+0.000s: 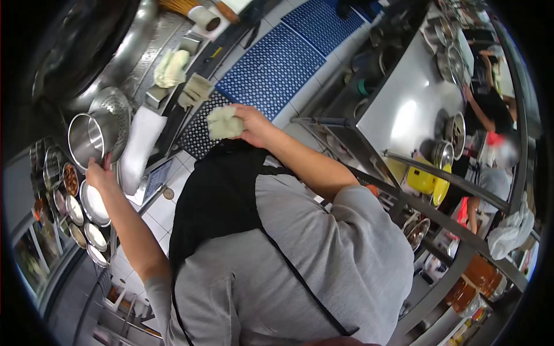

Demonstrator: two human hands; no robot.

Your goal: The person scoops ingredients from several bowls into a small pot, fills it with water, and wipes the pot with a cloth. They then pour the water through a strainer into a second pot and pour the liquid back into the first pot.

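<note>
My right hand (254, 124) is shut on a pale crumpled cloth (224, 122), held in front of my black apron (219, 196). My left hand (101, 172) reaches out to the left, fingers apart, touching the lower edge of a steel pot (86, 138). A folded white cloth (138, 151) lies just right of that hand. Several round steel bowls of seasonings (92, 203) sit in a row below it. I cannot tell whether the left hand grips anything.
A big wok (86, 40) and a steel colander (115, 109) stand at the upper left, with more cloths (170, 68) on the ledge. Blue floor mats (271, 69) lie ahead. A steel counter (404, 98) holds pots and a yellow pot (424, 180); another person (490, 112) works beyond.
</note>
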